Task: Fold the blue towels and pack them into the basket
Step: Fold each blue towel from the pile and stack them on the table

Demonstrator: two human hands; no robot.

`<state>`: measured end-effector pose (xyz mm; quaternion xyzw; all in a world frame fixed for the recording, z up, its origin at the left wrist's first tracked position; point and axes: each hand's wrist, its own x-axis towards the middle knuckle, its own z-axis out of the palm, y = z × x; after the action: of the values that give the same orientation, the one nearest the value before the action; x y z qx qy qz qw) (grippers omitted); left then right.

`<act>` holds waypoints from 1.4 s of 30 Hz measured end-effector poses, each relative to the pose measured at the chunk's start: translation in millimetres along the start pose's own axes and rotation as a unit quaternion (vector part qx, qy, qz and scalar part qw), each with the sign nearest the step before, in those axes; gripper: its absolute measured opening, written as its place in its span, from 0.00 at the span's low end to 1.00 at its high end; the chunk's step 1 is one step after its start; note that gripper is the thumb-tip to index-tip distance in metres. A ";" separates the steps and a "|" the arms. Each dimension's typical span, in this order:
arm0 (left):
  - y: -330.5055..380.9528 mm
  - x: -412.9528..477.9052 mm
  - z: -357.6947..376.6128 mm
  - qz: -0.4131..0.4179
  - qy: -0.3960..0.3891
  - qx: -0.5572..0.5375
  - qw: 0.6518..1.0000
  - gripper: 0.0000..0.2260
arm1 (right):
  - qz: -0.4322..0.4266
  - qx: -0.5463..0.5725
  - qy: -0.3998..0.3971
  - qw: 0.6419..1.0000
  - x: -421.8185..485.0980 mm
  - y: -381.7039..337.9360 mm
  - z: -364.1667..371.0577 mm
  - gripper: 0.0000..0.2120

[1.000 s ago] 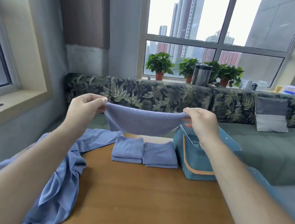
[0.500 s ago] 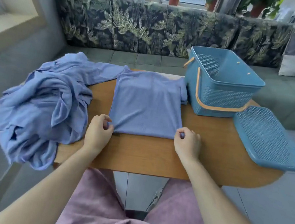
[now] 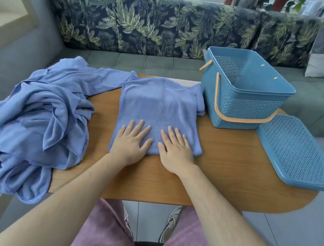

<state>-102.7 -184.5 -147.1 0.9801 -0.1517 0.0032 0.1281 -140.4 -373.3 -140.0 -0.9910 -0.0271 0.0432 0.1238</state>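
Two hands: left hand (image 3: 131, 142) and right hand (image 3: 175, 150) lie flat, fingers spread, gripping nothing.
Under palms: flat blue terry towel (image 3: 158, 105), near edge.
Right of towel: open blue perforated plastic basket (image 3: 243, 104), touching it.
Left: crumpled blue cloth heap (image 3: 38, 119).

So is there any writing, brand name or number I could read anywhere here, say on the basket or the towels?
None: no readable text on the basket, its lid, the towel under both hands, or the cloth pile. Items on the window sill are too blurred to tell.
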 end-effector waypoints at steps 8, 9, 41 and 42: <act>5.5 -36.6 4.0 0.009 0.018 0.015 1.000 0.32 | -0.020 0.002 0.000 1.000 -37.4 -1.3 0.4 0.28; 5.9 -44.0 4.6 0.006 0.024 0.012 1.000 0.32 | -0.020 0.004 0.006 1.000 -44.7 -3.2 0.7 0.28; -10.1 -19.3 -30.6 -0.020 0.046 -0.028 0.998 0.22 | -0.071 0.104 0.187 0.974 -3.3 35.2 -31.7 0.10; -20.4 -6.6 -32.9 -0.029 0.035 -0.035 0.998 0.21 | -0.073 0.095 0.170 0.978 8.0 49.6 -34.3 0.11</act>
<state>-101.8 -155.5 -120.7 0.9783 -0.1191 0.0281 0.1675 -127.1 -429.2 -119.8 -0.9631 -0.0735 -0.1322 0.2226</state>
